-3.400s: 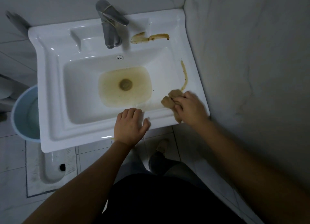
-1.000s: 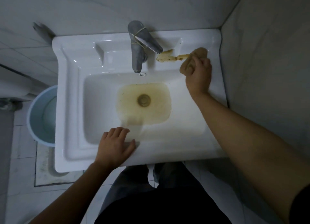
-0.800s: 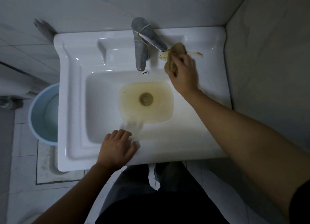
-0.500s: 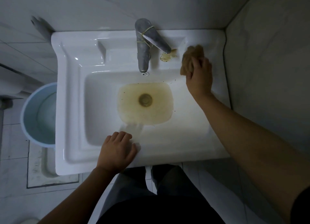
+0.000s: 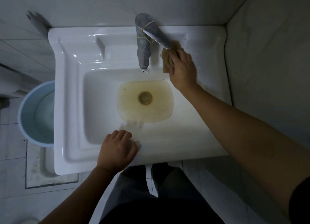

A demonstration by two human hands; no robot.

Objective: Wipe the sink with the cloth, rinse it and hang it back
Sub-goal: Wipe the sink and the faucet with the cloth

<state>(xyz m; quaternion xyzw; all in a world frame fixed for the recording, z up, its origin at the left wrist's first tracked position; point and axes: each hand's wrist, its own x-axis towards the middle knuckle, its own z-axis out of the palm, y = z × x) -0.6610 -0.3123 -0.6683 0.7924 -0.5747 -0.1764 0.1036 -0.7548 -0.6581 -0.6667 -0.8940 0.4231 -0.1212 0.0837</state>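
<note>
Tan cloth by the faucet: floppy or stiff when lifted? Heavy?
Probably floppy: the bunched tan cloth crumples under the right hand. Likely damp and somewhat heavy for its size, given murky water pooled in the white ceramic sink. Should slide easily on that glossy rim.

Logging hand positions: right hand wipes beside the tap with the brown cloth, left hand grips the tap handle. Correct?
Not quite. In the head view the left hand rests on the front rim of the white ceramic sink; the right hand wipes beside the grey metal tap with the crumpled brown cloth.
</note>
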